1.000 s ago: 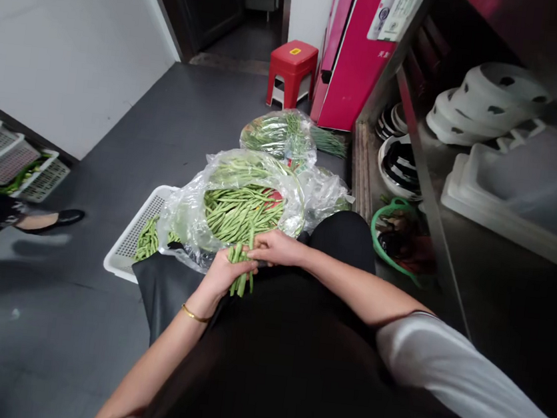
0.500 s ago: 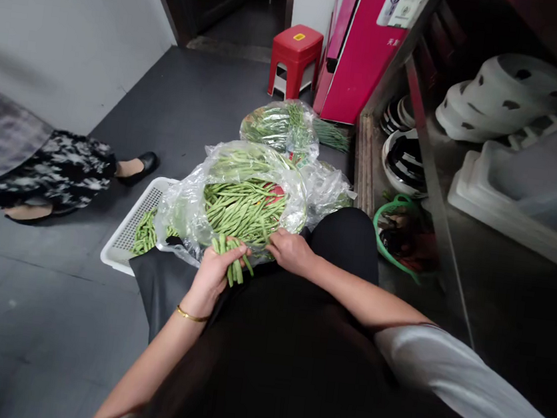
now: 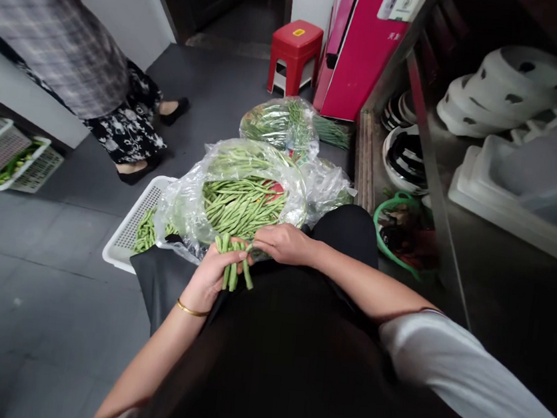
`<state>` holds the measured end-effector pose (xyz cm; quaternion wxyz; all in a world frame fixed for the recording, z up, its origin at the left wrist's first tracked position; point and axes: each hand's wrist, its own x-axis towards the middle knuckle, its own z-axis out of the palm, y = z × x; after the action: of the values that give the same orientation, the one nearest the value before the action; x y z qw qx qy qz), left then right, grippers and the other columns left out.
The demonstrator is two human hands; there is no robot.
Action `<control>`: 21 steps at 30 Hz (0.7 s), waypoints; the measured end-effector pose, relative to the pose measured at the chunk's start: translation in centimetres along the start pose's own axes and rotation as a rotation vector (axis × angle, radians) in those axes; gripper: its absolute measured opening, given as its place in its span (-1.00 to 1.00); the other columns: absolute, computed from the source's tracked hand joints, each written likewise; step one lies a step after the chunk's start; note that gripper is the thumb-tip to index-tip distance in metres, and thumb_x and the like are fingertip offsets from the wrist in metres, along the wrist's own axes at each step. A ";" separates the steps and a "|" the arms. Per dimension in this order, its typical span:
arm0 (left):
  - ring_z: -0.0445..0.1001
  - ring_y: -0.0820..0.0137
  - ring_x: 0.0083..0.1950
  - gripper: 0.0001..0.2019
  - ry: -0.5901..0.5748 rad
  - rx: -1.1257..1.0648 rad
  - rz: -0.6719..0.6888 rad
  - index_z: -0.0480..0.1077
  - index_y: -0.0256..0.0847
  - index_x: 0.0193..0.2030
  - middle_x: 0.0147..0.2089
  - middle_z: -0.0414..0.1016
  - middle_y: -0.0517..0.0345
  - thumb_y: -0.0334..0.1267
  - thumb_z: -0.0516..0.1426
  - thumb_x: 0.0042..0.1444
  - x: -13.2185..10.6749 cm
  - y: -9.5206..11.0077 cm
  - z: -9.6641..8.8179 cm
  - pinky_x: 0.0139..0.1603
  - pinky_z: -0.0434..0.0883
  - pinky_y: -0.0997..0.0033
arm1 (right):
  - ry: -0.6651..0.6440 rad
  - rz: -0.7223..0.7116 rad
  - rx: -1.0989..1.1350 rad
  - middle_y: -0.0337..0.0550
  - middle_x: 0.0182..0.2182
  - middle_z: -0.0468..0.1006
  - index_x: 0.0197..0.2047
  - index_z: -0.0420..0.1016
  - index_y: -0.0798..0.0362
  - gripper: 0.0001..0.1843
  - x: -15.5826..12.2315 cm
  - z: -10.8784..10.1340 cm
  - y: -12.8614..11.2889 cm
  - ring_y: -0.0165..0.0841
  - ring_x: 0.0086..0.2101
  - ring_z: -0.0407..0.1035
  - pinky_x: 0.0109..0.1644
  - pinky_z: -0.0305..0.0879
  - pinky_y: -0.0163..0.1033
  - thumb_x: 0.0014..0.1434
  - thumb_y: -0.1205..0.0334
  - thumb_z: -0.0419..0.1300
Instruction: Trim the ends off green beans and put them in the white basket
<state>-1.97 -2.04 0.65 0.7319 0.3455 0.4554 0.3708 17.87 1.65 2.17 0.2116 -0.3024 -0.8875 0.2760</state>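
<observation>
My left hand point(image 3: 210, 269) is closed around a small bunch of green beans point(image 3: 232, 272), whose ends stick out above and below the fingers. Close beside it, my right hand point(image 3: 285, 243) has its fingers pinched at the right side of the bunch, on what looks like the end of one bean. Just beyond both hands, a clear plastic bag point(image 3: 185, 188) lies open, full of long green beans point(image 3: 243, 208), with something red among them. Left of the bag, a white perforated basket point(image 3: 118, 243) holds more beans and is partly covered by the bag.
Behind the bag lie bagged greens point(image 3: 280, 125) and a red stool point(image 3: 296, 50). Shelving on the right holds white containers point(image 3: 507, 94) and a green basket point(image 3: 380, 237). A person in patterned trousers point(image 3: 127, 128) stands at left, near stacked crates point(image 3: 36, 168).
My right hand has moved left, up to the bunch in my left hand. The person at left has walked farther forward and right, and crates behind now show.
</observation>
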 end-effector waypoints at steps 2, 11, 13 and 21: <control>0.28 0.54 -0.69 -0.78 -0.101 -0.030 -0.075 0.39 -0.28 -0.39 -0.60 0.46 0.15 -0.33 0.26 -0.25 -0.5 -0.3 -0.3 -0.69 0.18 0.61 | -0.052 -0.078 0.175 -0.17 -0.50 0.37 -0.45 0.30 0.12 -0.62 -0.1 0.3 -0.9 -0.44 -0.43 0.28 -0.31 0.16 -0.34 0.31 0.12 -0.11; 0.36 0.41 -0.61 -0.81 -0.136 0.020 0.091 0.43 -0.24 -0.47 -0.61 0.43 0.12 -0.28 0.28 -0.29 -2.5 3.1 -3.9 -0.66 0.27 0.49 | -0.673 0.213 0.650 -0.30 -0.63 0.37 -0.36 0.37 0.12 -0.61 -1.0 -1.4 -1.6 -0.51 -0.61 0.29 -0.47 0.21 -0.40 0.22 -0.06 -0.01; 0.36 0.43 -0.58 -0.84 0.106 -0.002 0.323 0.44 -0.18 -0.44 -0.61 0.43 0.21 -0.28 0.26 -0.26 -2.5 6.3 -7.1 -0.65 0.30 0.50 | -0.561 0.357 0.223 -0.19 -0.50 0.49 -0.26 0.43 0.11 -0.71 -0.7 -1.7 1.0 -0.41 -0.47 0.40 -0.38 0.25 -0.35 0.11 0.03 0.17; 0.30 0.48 -0.68 -0.74 0.794 0.257 0.368 0.36 -0.15 -0.51 -0.66 0.37 0.32 -0.40 0.35 -0.33 3.2 12.5 -22.0 -0.74 0.31 0.54 | -0.316 0.685 -0.469 0.25 -0.13 0.51 -0.05 0.43 0.30 -0.68 7.3 -1.2 10.3 -0.14 -0.14 0.43 -0.11 0.29 -0.19 0.18 0.32 0.06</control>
<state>-24.09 10.47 2.23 0.3739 0.3395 0.6741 0.5389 17.55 13.68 -1.72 -0.1046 -0.5728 -0.7962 0.1642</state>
